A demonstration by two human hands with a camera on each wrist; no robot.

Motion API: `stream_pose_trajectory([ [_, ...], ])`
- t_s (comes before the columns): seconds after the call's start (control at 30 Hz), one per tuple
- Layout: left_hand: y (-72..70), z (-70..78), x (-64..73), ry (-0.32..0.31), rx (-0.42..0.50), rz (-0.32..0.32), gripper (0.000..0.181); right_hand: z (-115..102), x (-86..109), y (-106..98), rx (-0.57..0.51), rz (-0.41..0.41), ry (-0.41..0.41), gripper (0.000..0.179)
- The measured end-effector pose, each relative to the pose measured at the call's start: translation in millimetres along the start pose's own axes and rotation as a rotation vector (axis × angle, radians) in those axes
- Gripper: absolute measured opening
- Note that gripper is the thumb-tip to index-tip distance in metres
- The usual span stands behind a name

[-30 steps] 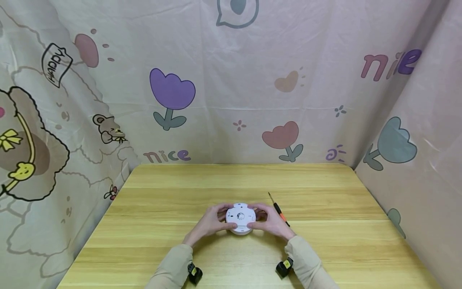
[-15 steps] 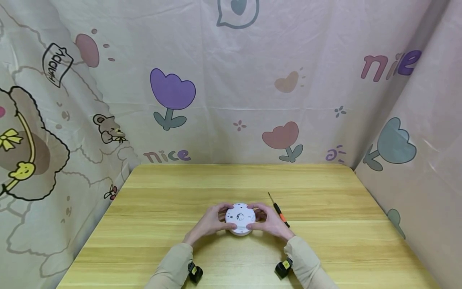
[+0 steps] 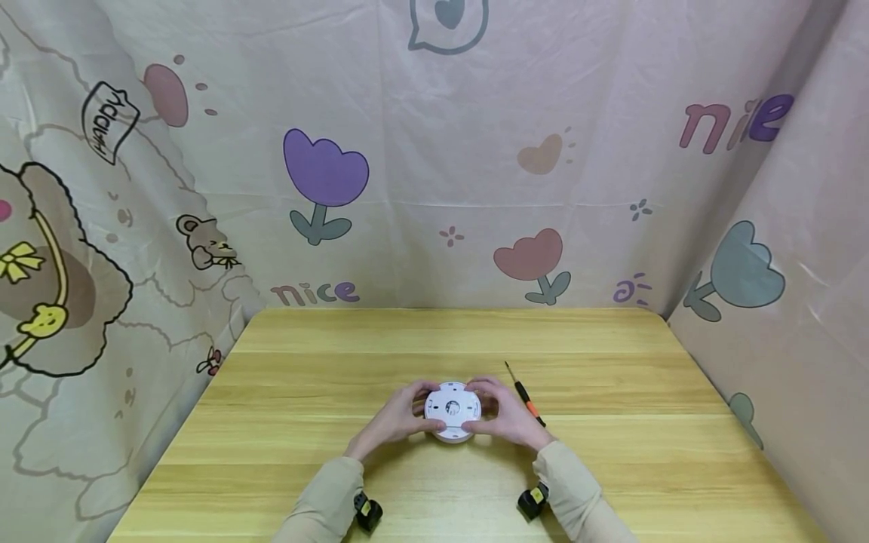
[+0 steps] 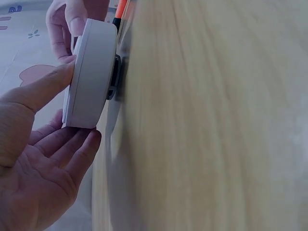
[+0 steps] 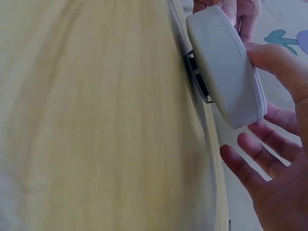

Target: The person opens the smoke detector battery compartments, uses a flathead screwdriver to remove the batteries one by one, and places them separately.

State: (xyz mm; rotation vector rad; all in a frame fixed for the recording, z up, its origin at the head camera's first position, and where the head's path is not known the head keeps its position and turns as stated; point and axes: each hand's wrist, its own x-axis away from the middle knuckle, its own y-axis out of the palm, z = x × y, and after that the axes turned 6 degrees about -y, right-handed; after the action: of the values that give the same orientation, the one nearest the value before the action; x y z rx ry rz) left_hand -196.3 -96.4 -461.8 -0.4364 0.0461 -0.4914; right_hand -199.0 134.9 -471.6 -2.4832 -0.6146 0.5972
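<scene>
A round white smoke detector (image 3: pixel 452 408) is between both hands near the middle of the table, its flat face with small slots and a central label turned up. My left hand (image 3: pixel 394 416) grips its left edge, thumb on the near part of the face and fingers at the far side. From the right, my right hand (image 3: pixel 508 415) holds it the same way. In the right wrist view a black vented part (image 5: pixel 198 78) juts from the underside of the detector, close over the tabletop. The left wrist view shows the detector's smooth side wall (image 4: pixel 91 72) between thumb and fingers.
A small screwdriver (image 3: pixel 525 394) with a black and orange handle lies just beyond the right hand. Black wrist cameras (image 3: pixel 368 513) hang by both sleeves. The wooden table (image 3: pixel 326 339) meets a printed curtain (image 3: pixel 434 151) at the back and sides.
</scene>
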Motion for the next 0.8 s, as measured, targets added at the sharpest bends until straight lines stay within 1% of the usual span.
stream_pose_trajectory([
  [0.07, 1.4, -10.3, -4.1, 0.006, -0.007, 0.002, 0.064, 11, -0.7, 4, 0.082, 0.027, -0.034, 0.055],
  [0.13, 2.8, -21.0, -8.4, 0.011, -0.017, 0.006, 0.067, 23, -1.2, 7, 0.14, 0.046, -0.067, 0.055],
  [0.2, 4.5, -31.2, -12.7, 0.019, -0.026, 0.015, 0.07, 33, -1.6, 9, 0.185, 0.06, -0.098, 0.055],
  [0.23, 5.1, -32.6, -13.1, 0.024, -0.03, 0.02, 0.071, 32, -1.6, 9, 0.199, 0.063, -0.107, 0.056],
  [0.33, 6.0, -32.0, -13.1, 0.032, -0.034, 0.024, 0.074, 31, -1.4, 8, 0.222, 0.068, -0.12, 0.056],
  [0.47, 6.7, -31.0, -12.9, 0.037, -0.041, 0.024, 0.076, 30, -0.6, 8, 0.223, 0.078, -0.118, 0.058],
  [0.67, 8.0, -31.6, -13.8, 0.03, -0.023, 0.034, 0.079, 29, 1.1, 8, 0.23, 0.105, -0.151, 0.057],
  [0.8, 8.9, -31.8, -14.6, 0.046, -0.01, 0.039, 0.078, 29, 2.4, 8, 0.257, 0.127, -0.163, 0.056],
])
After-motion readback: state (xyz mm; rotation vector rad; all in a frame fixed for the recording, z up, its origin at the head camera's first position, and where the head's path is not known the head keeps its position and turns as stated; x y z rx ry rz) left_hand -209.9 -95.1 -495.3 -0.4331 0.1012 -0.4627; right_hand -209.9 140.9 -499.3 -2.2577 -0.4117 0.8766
